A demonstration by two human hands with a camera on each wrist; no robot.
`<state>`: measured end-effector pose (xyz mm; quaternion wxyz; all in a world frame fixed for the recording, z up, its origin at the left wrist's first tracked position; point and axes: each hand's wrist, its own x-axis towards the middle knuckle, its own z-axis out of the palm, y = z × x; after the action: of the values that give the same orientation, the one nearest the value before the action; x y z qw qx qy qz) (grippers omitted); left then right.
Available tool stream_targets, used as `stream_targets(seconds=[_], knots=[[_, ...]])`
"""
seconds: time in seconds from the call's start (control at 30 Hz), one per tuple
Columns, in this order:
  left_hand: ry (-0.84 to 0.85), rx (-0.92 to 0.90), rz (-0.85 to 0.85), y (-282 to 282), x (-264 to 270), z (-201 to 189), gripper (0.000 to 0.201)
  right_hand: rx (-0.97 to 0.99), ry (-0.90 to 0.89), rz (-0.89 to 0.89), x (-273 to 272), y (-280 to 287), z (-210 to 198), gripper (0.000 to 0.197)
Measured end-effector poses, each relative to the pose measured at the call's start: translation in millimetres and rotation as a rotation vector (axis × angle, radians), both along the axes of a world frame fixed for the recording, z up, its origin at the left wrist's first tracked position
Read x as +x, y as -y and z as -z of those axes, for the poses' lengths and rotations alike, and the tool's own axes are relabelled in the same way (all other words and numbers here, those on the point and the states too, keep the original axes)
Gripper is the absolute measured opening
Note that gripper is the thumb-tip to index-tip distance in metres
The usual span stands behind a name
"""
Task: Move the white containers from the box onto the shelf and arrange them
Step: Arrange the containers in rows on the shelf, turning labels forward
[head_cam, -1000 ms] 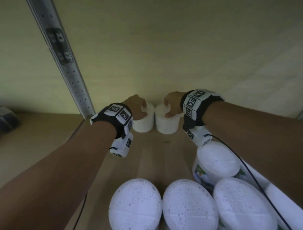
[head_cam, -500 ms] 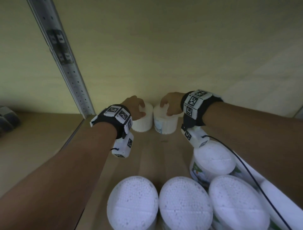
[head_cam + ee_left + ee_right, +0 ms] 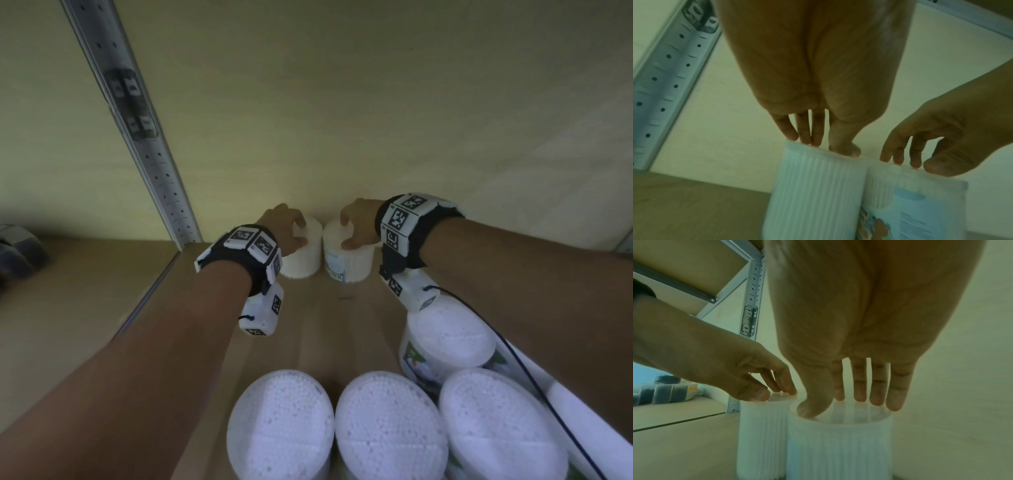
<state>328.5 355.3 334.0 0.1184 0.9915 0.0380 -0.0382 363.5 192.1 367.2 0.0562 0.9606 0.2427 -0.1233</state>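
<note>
Left hand point(image 3: 284, 226) and right hand point(image 3: 358, 221) each pinch, in a narrow grip, 1 of 2 touching ribbed white plastic containers point(image 3: 303, 262), likely aligning them at the wooden shelf's point(image 3: 342, 325) back.

White ribbed containers point(image 3: 303, 263), blue label point(image 3: 920, 211), tan shelf point(image 3: 325, 325), black-and-white patterned wristbands point(image 3: 253, 243)
</note>
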Motion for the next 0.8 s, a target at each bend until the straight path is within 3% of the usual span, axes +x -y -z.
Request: stream_targets(seconds=[0.23, 0.4, 0.57, 0.8], knots=[[0.016, -0.026, -0.011, 2, 0, 1, 0.041, 0.036, -0.129, -0.022, 1, 4, -9, 0.052], [0.004, -0.024, -0.013, 2, 0, 3, 0.04, 0.071, -0.01, -0.032, 0, 4, -7, 0.042], [0.003, -0.025, -0.012, 2, 1, 3, 0.04, 0.022, 0.029, 0.005, 3, -3, 3, 0.059], [0.011, -0.041, -0.007, 2, 0, 4, 0.039, 0.039, -0.003, 0.0, 4, -3, 0, 0.059]])
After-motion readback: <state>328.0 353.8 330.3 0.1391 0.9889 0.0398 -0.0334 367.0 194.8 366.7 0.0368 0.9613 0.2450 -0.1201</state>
